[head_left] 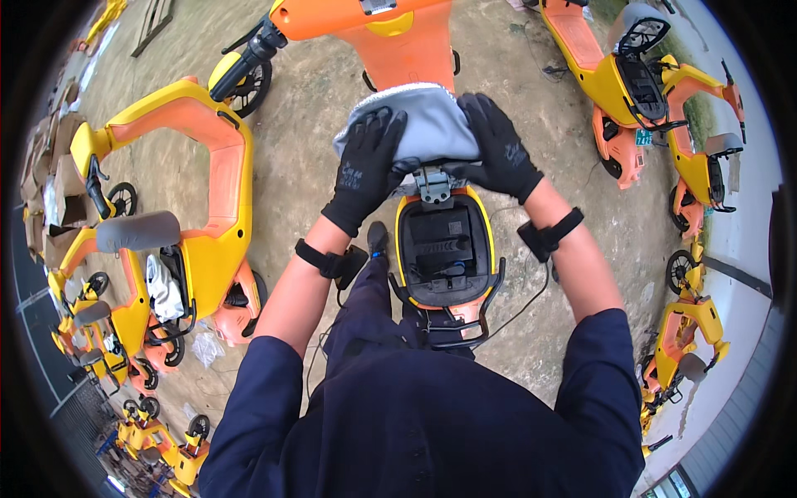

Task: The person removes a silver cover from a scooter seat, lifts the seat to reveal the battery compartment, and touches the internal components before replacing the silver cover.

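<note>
A silver-grey cloth seat cover (432, 124) lies over the tipped-up seat of the yellow and orange scooter (411, 50) in front of me. My left hand (368, 158), in a black glove, grips its left side with the fingers on top and the thumb toward the lower edge. On the right side my right hand (498, 145), gloved alike, clasps the cover, fingers pointing away. Below the seat's metal hinge (433, 184), the black under-seat compartment (440, 224) stands uncovered, with a blue piece (453, 270) inside. The seat itself is mostly hidden by cloth.
A yellow and orange scooter (232, 183) stands close on my left, a white cloth (163, 288) hanging beside its compartment. Another scooter (618, 87) with a raised seat is at the far right. Several more line both sides, and cardboard boxes (70, 195) lie at the left.
</note>
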A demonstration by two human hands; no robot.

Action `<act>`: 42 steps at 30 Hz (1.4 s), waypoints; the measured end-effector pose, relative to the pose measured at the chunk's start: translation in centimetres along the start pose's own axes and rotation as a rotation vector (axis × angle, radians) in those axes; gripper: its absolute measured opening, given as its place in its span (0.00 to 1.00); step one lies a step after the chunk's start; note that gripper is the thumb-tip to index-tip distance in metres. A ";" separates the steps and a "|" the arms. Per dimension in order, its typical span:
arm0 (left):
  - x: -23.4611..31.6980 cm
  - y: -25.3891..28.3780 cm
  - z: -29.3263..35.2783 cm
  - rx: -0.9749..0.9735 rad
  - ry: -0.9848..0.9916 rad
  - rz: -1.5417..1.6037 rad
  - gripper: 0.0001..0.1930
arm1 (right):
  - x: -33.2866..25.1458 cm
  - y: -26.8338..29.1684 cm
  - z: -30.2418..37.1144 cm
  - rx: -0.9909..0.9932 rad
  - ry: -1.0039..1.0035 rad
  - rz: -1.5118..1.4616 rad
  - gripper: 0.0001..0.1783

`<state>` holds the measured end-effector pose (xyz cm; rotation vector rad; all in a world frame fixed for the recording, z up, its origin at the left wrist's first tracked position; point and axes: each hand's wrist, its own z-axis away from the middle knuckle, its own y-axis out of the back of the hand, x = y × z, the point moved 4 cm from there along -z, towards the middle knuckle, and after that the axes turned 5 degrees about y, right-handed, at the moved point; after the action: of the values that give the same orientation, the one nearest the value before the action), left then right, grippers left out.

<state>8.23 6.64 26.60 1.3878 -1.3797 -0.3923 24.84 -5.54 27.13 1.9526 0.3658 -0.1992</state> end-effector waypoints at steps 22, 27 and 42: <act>1.2 -0.1 -2.3 -0.379 0.046 -0.217 0.32 | 5.6 -1.3 5.9 -0.307 -0.630 -0.239 0.53; 1.4 -0.4 -3.3 -0.541 0.103 -0.374 0.33 | 4.8 -2.0 5.9 -0.499 -0.748 -0.216 0.42; 2.6 0.1 -4.3 -0.588 0.131 -0.344 0.33 | 9.2 -5.2 7.7 0.043 -0.666 -0.758 0.18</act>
<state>12.42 6.36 29.38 1.1239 -0.8177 -0.8426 31.94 -9.23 16.70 1.5834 0.6323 -1.3084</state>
